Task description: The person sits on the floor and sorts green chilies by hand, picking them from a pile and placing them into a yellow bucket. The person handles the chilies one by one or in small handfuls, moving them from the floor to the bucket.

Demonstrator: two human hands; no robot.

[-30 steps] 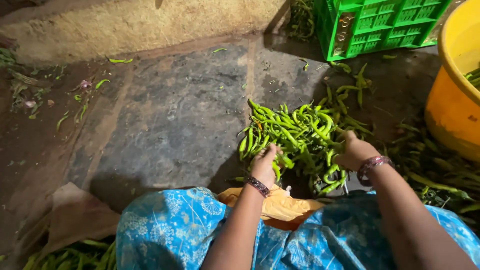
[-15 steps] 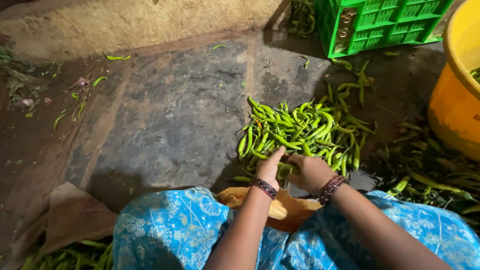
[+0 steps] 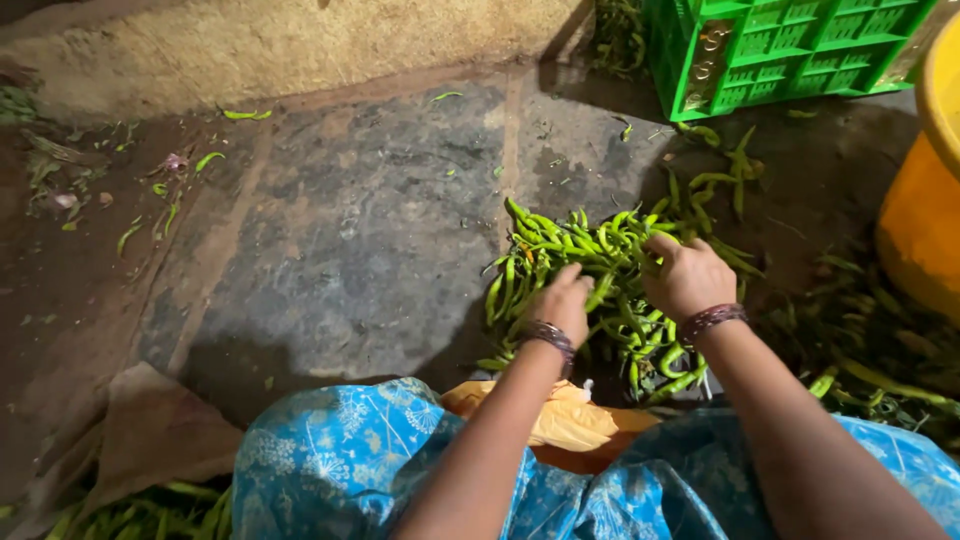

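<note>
A pile of long green chillies [image 3: 590,265] lies on the stone floor in front of my knees. My left hand [image 3: 563,302] rests on the near side of the pile, its fingers curled down into the chillies. My right hand [image 3: 685,275] sits on top of the pile's right part, fingers bent among the pods. Whether either hand grips a chilli is hidden by the fingers. Both wrists wear dark beaded bracelets. My lap is covered by blue patterned cloth [image 3: 350,470], with a yellow-orange cloth [image 3: 570,420] between the knees.
A green plastic crate [image 3: 780,45] stands at the far right, and a yellow tub [image 3: 925,220] at the right edge. Loose chillies and stems [image 3: 860,350] litter the floor on the right. A low mud wall [image 3: 250,40] runs along the back. Brown paper [image 3: 150,430] lies near left.
My right hand has moved from the pile's near edge up and right onto the top of the pile. My left hand has stayed at the near side, shifting a little.
</note>
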